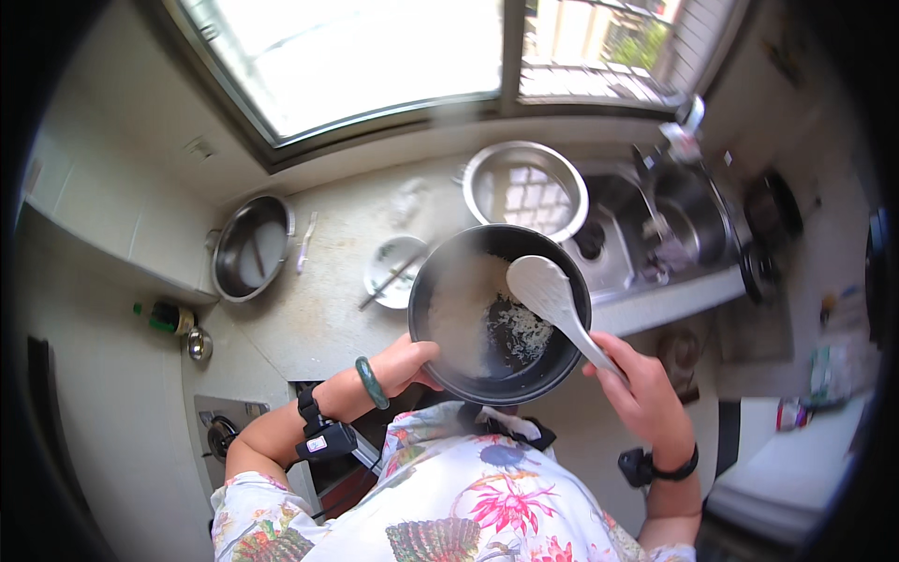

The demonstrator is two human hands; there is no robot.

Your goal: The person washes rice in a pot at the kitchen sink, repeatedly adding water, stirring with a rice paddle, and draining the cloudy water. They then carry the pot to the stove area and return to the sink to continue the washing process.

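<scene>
A dark round cooking pot [567,365] is held up in front of my body, with my left hand [407,364] gripping its left rim. Cooked white rice [456,316] lies against the left side inside it, partly blurred by steam. Scattered grains cling to the bare dark bottom at right. My right hand [635,386] grips the handle of a white rice paddle [544,288], whose broad head hangs over the pot's right half. Just beyond the pot, a white bowl [393,256] with chopsticks [386,284] across it stands on the counter, partly hidden by the pot.
A steel basin [467,183] of water sits by the double sink [618,246]. At left on the counter [330,309] stand another steel basin [228,270] with cloudy liquid, a green bottle [165,317] and a small metal bowl [199,344]. A gas burner [222,435] is near my left elbow.
</scene>
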